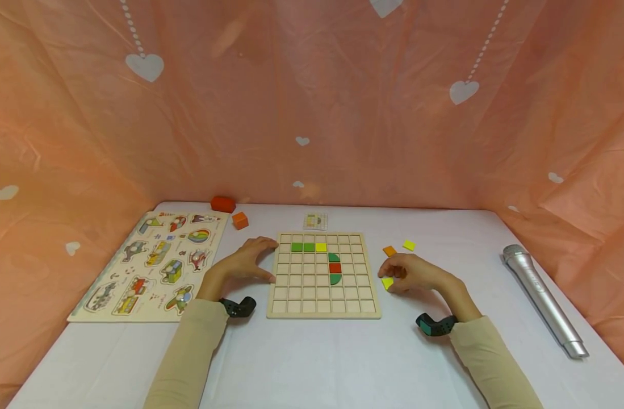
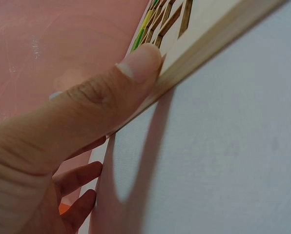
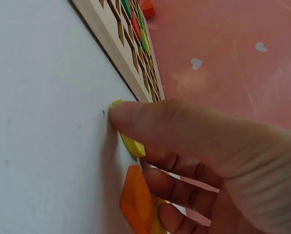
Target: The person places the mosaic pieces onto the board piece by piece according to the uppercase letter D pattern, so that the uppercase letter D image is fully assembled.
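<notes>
A pale wooden grid board [image 1: 324,313] lies flat on the table, with green, yellow and red pieces set in some of its squares. My left hand [image 1: 247,259] is at the board's left side, fingers spread, its thumb [image 2: 140,63] resting on the rim in the left wrist view. To the right of the board, my right hand [image 1: 411,271] pinches a small yellow tile [image 1: 387,282] low over the table. The right thumb covers part of this tile [image 3: 134,145] in the right wrist view. An orange tile [image 1: 389,250] and another yellow tile [image 1: 409,245] lie just beyond that hand.
A small pattern card [image 1: 315,221] lies behind the board. At the left is a picture puzzle board [image 1: 158,261], with a red block [image 1: 223,204] and an orange cube [image 1: 240,220] near its far corner. A silver microphone [image 1: 544,301] lies along the right side.
</notes>
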The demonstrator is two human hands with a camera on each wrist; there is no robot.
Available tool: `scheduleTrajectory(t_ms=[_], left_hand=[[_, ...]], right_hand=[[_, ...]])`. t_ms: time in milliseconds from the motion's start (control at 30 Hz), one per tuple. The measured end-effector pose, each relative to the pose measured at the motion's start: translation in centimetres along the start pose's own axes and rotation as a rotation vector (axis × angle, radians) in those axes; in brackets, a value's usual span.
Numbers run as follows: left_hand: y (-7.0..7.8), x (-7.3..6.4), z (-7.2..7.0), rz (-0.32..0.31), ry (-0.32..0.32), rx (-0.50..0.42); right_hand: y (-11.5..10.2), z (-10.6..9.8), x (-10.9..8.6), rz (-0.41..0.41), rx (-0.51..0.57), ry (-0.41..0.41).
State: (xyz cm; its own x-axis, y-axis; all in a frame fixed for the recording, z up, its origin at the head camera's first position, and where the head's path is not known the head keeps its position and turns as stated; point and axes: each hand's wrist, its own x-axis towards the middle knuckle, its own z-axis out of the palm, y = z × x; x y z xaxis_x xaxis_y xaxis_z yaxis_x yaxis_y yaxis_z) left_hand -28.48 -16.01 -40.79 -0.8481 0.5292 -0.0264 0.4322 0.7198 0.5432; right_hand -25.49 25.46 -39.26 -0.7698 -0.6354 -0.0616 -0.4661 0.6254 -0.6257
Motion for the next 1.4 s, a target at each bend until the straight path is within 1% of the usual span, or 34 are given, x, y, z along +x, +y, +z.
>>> scheduleTrajectory(t_ms=[200, 333, 433, 567, 633, 733, 867, 1000, 1167, 1300, 1400], left_hand=[[0.0, 0.0, 0.0, -0.004, -0.001, -0.005], [-0.2, 0.0, 0.0, -0.003, -0.001, -0.003], [-0.2, 0.1, 0.0, -0.004, 0.0, -0.003], [-0.1, 0.1, 0.0, -0.002, 0.003, 0.0], [0.0, 0.0, 0.0, -0.003, 0.001, 0.002], [0.0, 0.0, 0.1, -0.004, -0.001, 0.007], [0.0, 0.1, 0.1, -0.006, 0.001, 0.005], [0.0, 0.1, 0.0, -0.007, -0.001, 0.002], [0.1, 0.0, -0.1, -0.002, -0.001, -0.002], [0.0, 0.0, -0.1, 0.003, 0.003, -0.001], [0.0, 0.0, -0.1, 0.003, 0.0, 0.006]], right_hand=[[-0.1, 0.3, 0.2, -0.002, -0.019, 0.028], [-0.4, 0.5, 0.5, -0.011, -0.01, 0.057], [-0.9, 0.8, 0.9, -0.049, -0.029, 0.122], [-2.0, 1.5, 1.8, -0.126, -0.067, 0.268], [-2.7, 1.9, 2.3, -0.16, -0.07, 0.329], [-3.9, 2.7, 3.3, -0.2, -0.068, 0.385], [-5.7, 3.9, 4.6, -0.2, -0.048, 0.426], [-7.0, 5.2, 5.5, -0.189, -0.054, 0.425], [-8.1, 6.6, 6.1, -0.202, -0.088, 0.363], [-8.2, 7.2, 6.3, -0.178, -0.103, 0.311], [-8.0, 7.4, 6.3, -0.177, -0.08, 0.283]])
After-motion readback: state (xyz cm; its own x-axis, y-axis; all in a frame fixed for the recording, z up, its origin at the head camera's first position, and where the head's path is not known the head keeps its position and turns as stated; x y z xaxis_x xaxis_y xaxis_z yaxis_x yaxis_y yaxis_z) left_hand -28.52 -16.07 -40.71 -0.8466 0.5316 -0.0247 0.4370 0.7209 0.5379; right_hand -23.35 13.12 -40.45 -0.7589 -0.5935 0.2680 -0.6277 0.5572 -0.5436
